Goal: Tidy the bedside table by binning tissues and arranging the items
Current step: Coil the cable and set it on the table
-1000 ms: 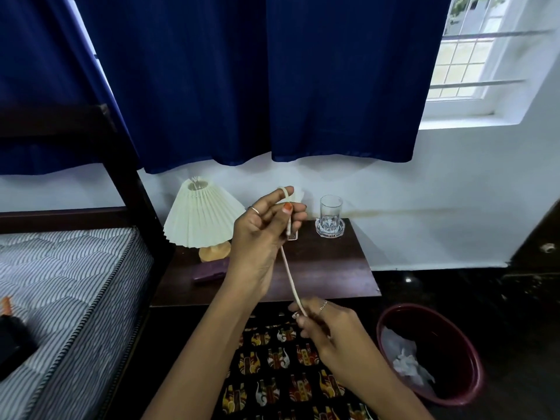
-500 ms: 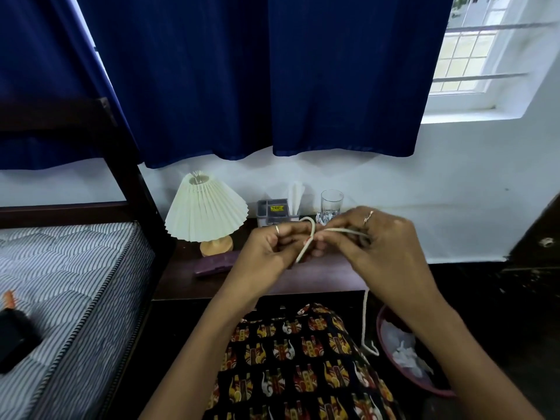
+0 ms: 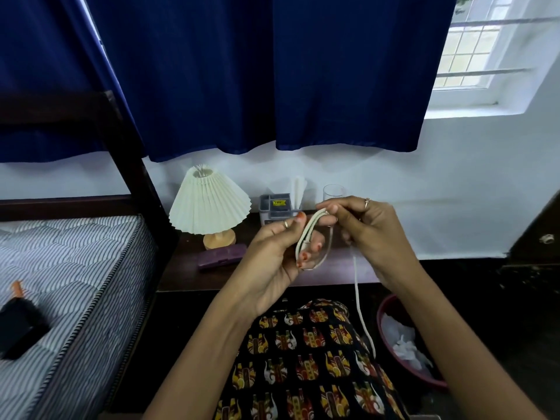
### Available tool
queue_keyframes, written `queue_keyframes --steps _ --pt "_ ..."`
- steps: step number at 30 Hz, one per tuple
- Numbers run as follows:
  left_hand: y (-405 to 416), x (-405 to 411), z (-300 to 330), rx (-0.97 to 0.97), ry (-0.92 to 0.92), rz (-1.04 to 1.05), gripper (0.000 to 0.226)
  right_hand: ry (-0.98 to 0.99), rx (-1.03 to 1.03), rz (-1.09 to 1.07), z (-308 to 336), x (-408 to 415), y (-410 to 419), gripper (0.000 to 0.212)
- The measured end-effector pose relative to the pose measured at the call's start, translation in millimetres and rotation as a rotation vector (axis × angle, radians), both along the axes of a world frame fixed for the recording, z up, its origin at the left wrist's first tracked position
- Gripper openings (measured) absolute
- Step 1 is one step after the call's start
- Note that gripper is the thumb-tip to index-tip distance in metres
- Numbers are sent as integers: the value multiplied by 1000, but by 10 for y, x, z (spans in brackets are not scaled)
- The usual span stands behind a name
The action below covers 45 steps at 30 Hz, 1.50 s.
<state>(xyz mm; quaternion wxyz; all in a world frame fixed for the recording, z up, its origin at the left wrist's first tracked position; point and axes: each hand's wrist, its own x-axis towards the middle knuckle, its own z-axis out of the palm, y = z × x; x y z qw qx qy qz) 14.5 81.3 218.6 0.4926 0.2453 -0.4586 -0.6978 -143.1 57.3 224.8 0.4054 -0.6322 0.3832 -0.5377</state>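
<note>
Both hands hold a white cable (image 3: 357, 286) above the dark bedside table (image 3: 188, 274). My left hand (image 3: 278, 253) grips a small coil of it, loops wound around the fingers. My right hand (image 3: 369, 228) pinches the cable at the top of the coil, and the loose tail hangs down past the table's front edge. On the table stand a pleated cream lamp (image 3: 209, 207), a grey organiser box (image 3: 275, 206) with a white tissue (image 3: 298, 189) sticking up, a clear glass (image 3: 333, 192) and a purple case (image 3: 221, 259).
A maroon bin (image 3: 385, 313) with crumpled tissues (image 3: 406, 347) stands on the floor at the right. A striped mattress (image 3: 69, 274) with a black object (image 3: 18, 325) lies left, behind a dark bedpost. Blue curtains hang above; patterned fabric covers my lap.
The cable was stretched straight between my raised left hand and low right hand. My right hand rose to the left one, and the cable is now looped into a coil on my left fingers.
</note>
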Motion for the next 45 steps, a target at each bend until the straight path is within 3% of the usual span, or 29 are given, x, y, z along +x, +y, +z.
queue_keyframes --steps 5,8,12,15,18,21,24,27,30,38,42,45 --pt "-5 -35 12 28 22 77 31 -214 164 9 -266 116 90 20" --pt "-53 -31 12 70 149 182 30 -179 224 -2 -440 167 185 21" --pt "-125 8 46 85 302 281 32 141 188 -63 -693 167 327 20" --pt "-184 5 45 62 291 353 32 367 113 -83 -801 151 423 16" --pt "-232 -24 -19 34 248 409 28 592 -43 -70 -739 158 485 28" --pt "-245 -68 -110 -50 111 451 25 795 -135 -52 -565 184 540 34" --pt "-202 -111 -202 -193 -146 481 24 894 -252 -127 -359 146 572 27" --pt "-122 -135 -281 -282 -325 421 29 840 -357 -161 -164 80 550 16" --pt "-55 -156 -294 -295 -389 355 32 799 -311 -167 -14 41 461 10" --pt "3 -122 -298 -202 -308 252 28 684 -273 -84 265 12 192 21" --pt "31 -100 -325 -182 -365 184 52 639 -251 -46 312 1 80 10" --pt "57 -107 -303 -215 -323 192 34 554 -188 -1 257 -18 -4 7"
